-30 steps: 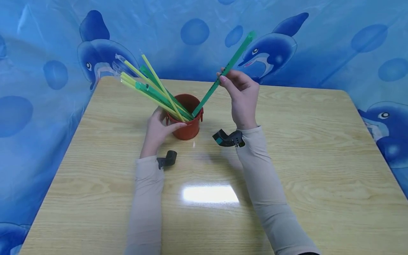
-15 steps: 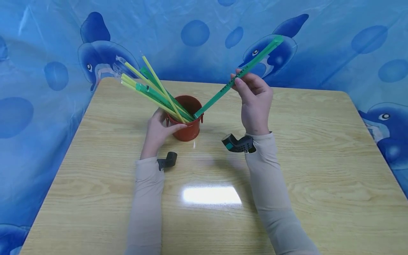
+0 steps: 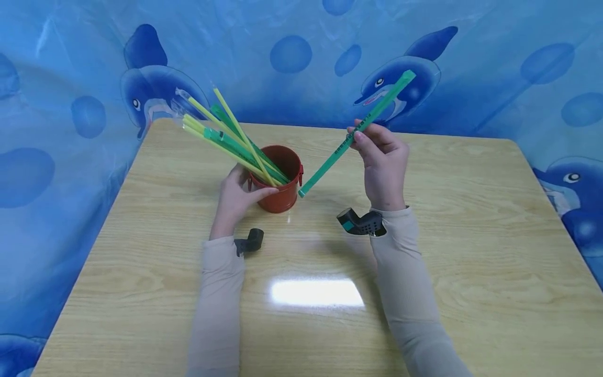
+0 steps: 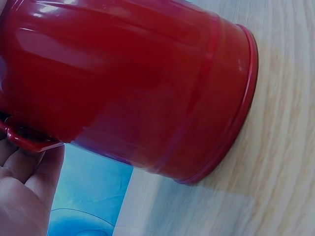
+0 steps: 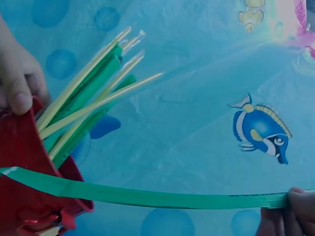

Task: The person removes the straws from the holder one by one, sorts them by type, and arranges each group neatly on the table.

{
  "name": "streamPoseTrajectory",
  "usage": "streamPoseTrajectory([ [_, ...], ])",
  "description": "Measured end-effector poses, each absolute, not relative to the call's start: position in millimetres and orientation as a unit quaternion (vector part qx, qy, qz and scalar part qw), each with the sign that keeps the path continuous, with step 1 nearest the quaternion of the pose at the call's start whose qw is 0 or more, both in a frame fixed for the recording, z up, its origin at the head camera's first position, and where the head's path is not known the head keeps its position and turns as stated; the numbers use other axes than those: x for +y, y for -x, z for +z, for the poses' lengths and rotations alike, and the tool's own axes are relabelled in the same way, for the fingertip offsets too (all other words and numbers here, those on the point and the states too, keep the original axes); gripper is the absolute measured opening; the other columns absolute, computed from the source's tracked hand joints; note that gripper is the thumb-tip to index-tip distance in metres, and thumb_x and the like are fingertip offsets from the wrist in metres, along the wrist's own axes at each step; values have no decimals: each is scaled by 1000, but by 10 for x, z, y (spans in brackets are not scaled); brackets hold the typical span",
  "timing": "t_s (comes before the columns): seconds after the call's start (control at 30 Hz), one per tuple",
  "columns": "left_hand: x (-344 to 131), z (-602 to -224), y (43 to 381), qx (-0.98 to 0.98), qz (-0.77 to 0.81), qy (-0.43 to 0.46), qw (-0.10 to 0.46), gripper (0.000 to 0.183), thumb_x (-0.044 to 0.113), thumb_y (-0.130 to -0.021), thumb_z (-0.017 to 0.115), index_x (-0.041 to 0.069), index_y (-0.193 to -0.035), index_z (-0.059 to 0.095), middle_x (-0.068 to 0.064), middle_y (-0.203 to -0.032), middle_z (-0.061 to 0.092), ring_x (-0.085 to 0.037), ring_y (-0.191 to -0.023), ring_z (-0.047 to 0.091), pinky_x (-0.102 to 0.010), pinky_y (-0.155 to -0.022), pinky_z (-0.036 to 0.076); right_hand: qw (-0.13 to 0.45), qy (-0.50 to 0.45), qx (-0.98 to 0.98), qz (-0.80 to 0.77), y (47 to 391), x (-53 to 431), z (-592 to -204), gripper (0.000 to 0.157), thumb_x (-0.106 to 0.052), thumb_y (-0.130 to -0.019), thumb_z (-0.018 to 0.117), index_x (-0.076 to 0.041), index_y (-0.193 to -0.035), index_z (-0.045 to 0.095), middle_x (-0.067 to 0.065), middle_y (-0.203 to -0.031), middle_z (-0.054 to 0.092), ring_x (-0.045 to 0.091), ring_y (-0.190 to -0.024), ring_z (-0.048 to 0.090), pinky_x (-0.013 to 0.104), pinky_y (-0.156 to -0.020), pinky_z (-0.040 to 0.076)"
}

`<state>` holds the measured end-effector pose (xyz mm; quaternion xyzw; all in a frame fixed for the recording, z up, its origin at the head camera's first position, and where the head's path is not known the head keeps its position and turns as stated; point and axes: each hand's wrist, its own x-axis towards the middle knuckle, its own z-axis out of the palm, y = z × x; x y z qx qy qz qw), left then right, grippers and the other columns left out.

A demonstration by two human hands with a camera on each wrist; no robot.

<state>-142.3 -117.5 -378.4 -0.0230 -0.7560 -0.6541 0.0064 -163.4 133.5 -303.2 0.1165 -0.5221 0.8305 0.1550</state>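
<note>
A small red metal bucket [image 3: 279,200] stands upright on the table, with several yellow straws [image 3: 229,111] and green wrapped straws [image 3: 234,145] leaning left out of it. My left hand [image 3: 236,198] grips the bucket's left side, thumb over the near rim; the left wrist view shows the fingers [image 4: 24,169] by the bucket's handle lug. To the right, my right hand [image 3: 386,165] pinches one green wrapped straw [image 3: 334,156] with dark print, between thumb and fingertips. That straw slants up to the right, its lower end outside the bucket, just right of the rim.
The wooden table [image 3: 480,235] extends on both sides and toward me, with a bright light reflection [image 3: 315,292] near its middle. Behind it hangs a blue sheet [image 3: 254,57] printed with dolphins. Each wrist wears a small black camera [image 3: 360,222].
My right hand has moved right and slightly down with the green straw; its lower end has left the bucket's mouth. The left hand keeps its grip on the bucket.
</note>
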Motion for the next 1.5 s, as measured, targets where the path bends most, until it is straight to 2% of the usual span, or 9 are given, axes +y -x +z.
streamPoseTrajectory([
  [0.17,-1162,-3796,1420,-759,-650,21,4,71,18,-76,81,14,-137,45,-1,-137,48,-16,-132,37,-35,-106,36,106,-104,-570,808,1662,1374,-3154,14,4,-87,62,-1,-95,73,10,-93,70,22,-89,67,32,-80,53],
  [0.53,-1142,-3805,1386,-762,-648,19,5,70,18,-75,81,15,-136,46,-1,-138,48,-19,-133,36,-39,-105,38,-19,-54,-634,771,1730,1533,-3460,20,1,-89,62,8,-106,67,6,-97,70,19,-90,67,30,-83,53],
  [0.67,-1154,-3797,1390,-761,-648,18,6,70,18,-76,80,16,-137,46,-1,-138,48,-19,-133,36,-39,-105,38,-75,-42,-647,758,1776,1570,-3559,22,0,-90,60,9,-110,65,8,-102,69,17,-92,67,29,-81,54],
  [0.83,-1165,-3788,1406,-764,-645,24,13,70,18,-76,80,16,-137,46,-1,-139,47,-19,-133,36,-39,-105,37,-145,-33,-665,732,1865,1598,-3703,30,0,-91,58,17,-117,56,10,-103,69,18,-94,66,26,-79,54],
  [0.97,-1175,-3802,1407,-766,-642,26,17,71,18,-76,81,15,-137,46,-2,-139,47,-20,-133,36,-40,-106,37,-184,-24,-681,708,1940,1581,-3886,32,-1,-91,59,18,-118,55,13,-103,69,17,-89,68,26,-76,55],
  [1.17,-1177,-3813,1409,-764,-644,32,21,71,18,-76,81,15,-137,46,-2,-139,47,-19,-133,36,-39,-106,37,-204,16,-688,697,1977,1533,-4094,27,1,-90,60,15,-112,60,7,-83,70,11,-66,65,23,-64,56],
  [1.3,-1175,-3810,1406,-762,-647,29,18,70,17,-76,80,14,-137,46,-2,-139,47,-19,-134,36,-39,-106,37,-189,16,-709,679,1971,1515,-4144,24,1,-89,61,17,-108,61,4,-74,68,10,-62,64,21,-59,55],
  [1.5,-1165,-3791,1402,-758,-652,29,16,69,17,-77,79,14,-137,46,-1,-138,47,-17,-134,35,-36,-106,36,-160,0,-749,642,1963,1472,-4179,22,1,-87,64,18,-102,62,4,-71,67,8,-58,63,22,-56,55],
])
